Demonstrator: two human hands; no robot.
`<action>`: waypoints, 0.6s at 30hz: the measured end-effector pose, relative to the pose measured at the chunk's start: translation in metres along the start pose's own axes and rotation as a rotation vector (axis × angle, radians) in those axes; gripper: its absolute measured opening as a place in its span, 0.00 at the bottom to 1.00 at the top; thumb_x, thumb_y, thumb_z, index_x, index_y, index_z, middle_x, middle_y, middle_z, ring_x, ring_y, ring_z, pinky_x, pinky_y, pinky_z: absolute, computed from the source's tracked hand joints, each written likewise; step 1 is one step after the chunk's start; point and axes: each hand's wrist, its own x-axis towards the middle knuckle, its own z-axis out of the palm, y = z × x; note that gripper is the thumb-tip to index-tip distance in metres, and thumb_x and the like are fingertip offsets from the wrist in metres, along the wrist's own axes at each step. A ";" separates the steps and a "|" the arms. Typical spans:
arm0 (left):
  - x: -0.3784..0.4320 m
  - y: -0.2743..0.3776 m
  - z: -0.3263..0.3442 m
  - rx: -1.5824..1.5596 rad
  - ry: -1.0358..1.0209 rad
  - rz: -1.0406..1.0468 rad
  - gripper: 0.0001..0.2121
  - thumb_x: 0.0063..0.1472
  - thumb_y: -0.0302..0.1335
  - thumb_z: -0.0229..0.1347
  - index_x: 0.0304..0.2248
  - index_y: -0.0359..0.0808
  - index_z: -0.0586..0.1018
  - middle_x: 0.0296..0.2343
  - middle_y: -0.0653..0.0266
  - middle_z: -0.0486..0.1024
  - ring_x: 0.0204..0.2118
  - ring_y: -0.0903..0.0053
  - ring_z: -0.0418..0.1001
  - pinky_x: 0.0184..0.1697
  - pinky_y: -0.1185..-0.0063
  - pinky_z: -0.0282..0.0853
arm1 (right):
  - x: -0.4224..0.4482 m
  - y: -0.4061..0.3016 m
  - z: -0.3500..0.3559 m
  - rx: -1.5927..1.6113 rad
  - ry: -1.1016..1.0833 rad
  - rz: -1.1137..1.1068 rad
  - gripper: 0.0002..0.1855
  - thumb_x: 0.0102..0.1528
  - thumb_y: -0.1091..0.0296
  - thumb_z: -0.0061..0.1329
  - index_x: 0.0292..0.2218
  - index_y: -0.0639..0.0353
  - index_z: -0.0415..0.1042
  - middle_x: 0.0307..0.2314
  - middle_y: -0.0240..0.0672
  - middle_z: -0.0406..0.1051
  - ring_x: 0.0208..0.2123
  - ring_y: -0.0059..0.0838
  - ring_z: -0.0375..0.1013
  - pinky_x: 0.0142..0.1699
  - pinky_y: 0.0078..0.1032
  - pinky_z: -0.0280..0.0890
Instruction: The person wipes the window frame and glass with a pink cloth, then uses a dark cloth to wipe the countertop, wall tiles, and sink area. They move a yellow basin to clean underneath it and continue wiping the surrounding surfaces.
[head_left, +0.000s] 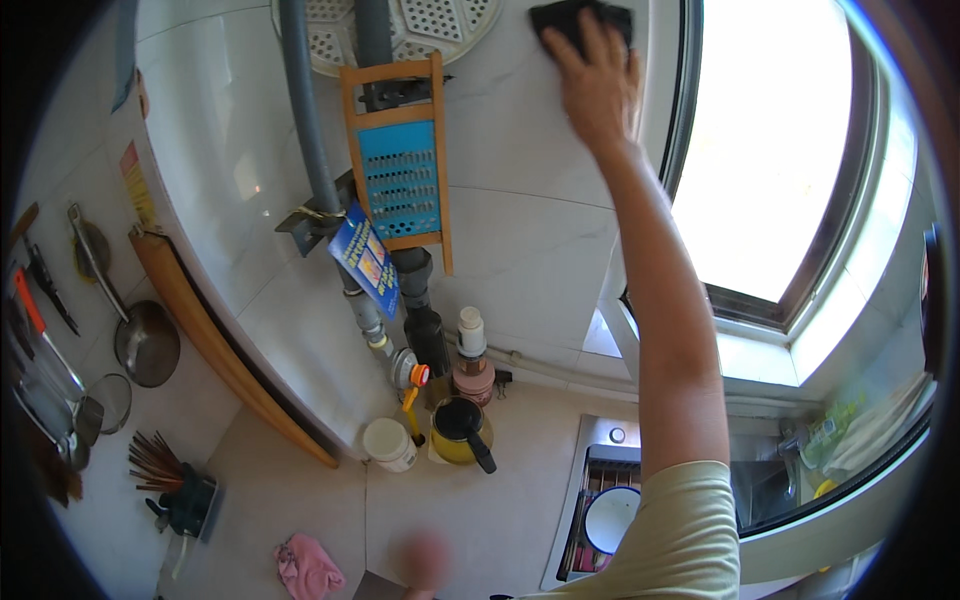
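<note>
My right hand (600, 90) reaches up the tiled wall beside the window frame, its fingers spread over a black cloth (559, 22) pressed to the white tiles (517, 135). Low in the view, my left hand (425, 559) is blurred above the counter; whether its fingers are closed cannot be told. To its left a crumpled pink cloth (307, 568) lies on the counter. A wood-framed blue grater (401, 176) hangs by the grey pipes (306, 112), left of my right arm.
A window (765, 150) stands at the right. Below are a sink with a rack and a white bowl (611, 519), a lidded jug (459, 431) of yellow liquid, a white tub (390, 444) and a gas valve (409, 371). Utensils and a ladle (148, 343) hang left, above a chopstick holder (186, 499).
</note>
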 end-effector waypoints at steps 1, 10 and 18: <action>0.003 0.004 0.001 -0.029 0.003 -0.002 0.05 0.53 0.28 0.53 0.26 0.39 0.69 0.23 0.58 0.65 0.26 0.62 0.66 0.27 0.65 0.61 | 0.014 0.007 -0.006 0.060 0.032 0.046 0.21 0.53 0.69 0.43 0.50 0.48 0.67 0.56 0.45 0.52 0.59 0.46 0.49 0.59 0.46 0.46; 0.000 0.009 -0.004 -0.017 0.002 -0.074 0.07 0.54 0.29 0.54 0.22 0.40 0.68 0.19 0.60 0.65 0.22 0.63 0.65 0.23 0.66 0.59 | 0.030 0.038 0.008 0.235 0.039 0.487 0.29 0.53 0.61 0.46 0.56 0.35 0.57 0.55 0.45 0.55 0.55 0.47 0.58 0.55 0.43 0.59; 0.010 0.020 -0.016 0.010 0.003 0.008 0.05 0.54 0.28 0.52 0.25 0.38 0.69 0.21 0.57 0.65 0.24 0.61 0.66 0.26 0.65 0.61 | -0.057 0.020 -0.009 0.243 -0.024 0.559 0.30 0.54 0.62 0.47 0.57 0.42 0.52 0.45 0.50 0.63 0.46 0.50 0.66 0.45 0.42 0.65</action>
